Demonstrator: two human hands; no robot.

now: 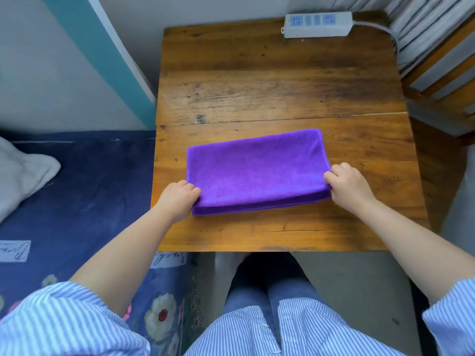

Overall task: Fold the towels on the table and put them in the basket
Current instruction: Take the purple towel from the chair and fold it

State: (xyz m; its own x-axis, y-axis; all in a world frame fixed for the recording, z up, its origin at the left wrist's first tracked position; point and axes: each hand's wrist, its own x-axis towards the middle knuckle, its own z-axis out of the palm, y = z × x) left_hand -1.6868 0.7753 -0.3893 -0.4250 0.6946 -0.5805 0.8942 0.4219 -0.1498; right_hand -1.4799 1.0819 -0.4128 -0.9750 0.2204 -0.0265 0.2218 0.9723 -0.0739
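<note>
Purple microfibre towel (257, 170), folded double into a long rectangle, lies flat on the near half of the worn brown wooden table (282, 86), its layered open edges toward the person at 6 o'clock and its fold line toward 12 o'clock. Nearest the camera are the blue-and-white striped shirt sleeves (64, 322) and blue jeans (257, 291) of the seated person, whose bare forearms reach forward over the table's near edge. The left hand (177, 199) is closed on the towel's near corner at 9 o'clock, fingers curled over the top layer and pinching the cloth. The right hand (347, 186) grips the opposite near corner at 3 o'clock in the same way, fingers folded down over the edge with the fabric caught under them. Both corners sit low against the tabletop, the top layer bulging slightly between the hands. Off the table at 9 o'clock lies a dark blue floral bedsheet (90, 188) with a white fluffy blanket (23, 173) on it at the far left. Beyond the towel the tabletop is bare wood, split by a seam running across. At the far edge, toward 1 o'clock, rests a white power strip with blue sockets (317, 24), its grey cable (380, 29) trailing off toward 3 o'clock.
</note>
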